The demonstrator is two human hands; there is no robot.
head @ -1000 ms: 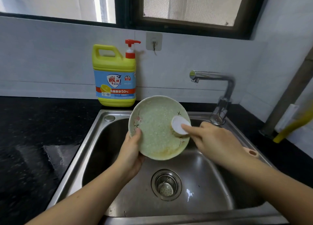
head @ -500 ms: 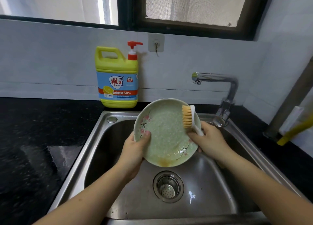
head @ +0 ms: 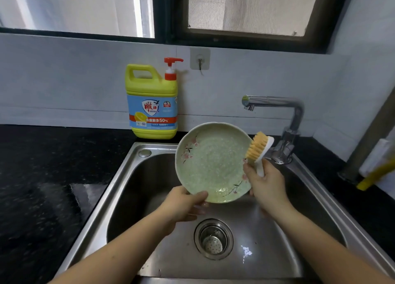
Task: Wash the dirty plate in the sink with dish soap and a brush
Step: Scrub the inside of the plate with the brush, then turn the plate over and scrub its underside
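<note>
A pale green plate point(head: 213, 164) with pink flower marks is held tilted above the steel sink point(head: 136, 176), its face covered in soapy film. My left hand point(head: 183, 202) grips its lower rim, thumb on the front. My right hand point(head: 267, 183) holds the white handle of a dish brush point(head: 257, 148); its orange bristles point left at the plate's right rim. The yellow dish soap bottle point(head: 152, 104) with a red pump stands on the counter behind the sink's left corner.
A chrome tap point(head: 292, 123) rises at the sink's back right, spout pointing left, no water running. The drain strainer point(head: 213, 240) sits in the basin floor. Black counter point(head: 53, 176) flanks the sink. A wall hook point(head: 199, 59) hangs above. A yellow object point(head: 376, 174) leans at far right.
My right hand lifted the brush off the plate's face and turned it bristles-left at the right rim. My left hand shifted from the left rim down to the bottom rim.
</note>
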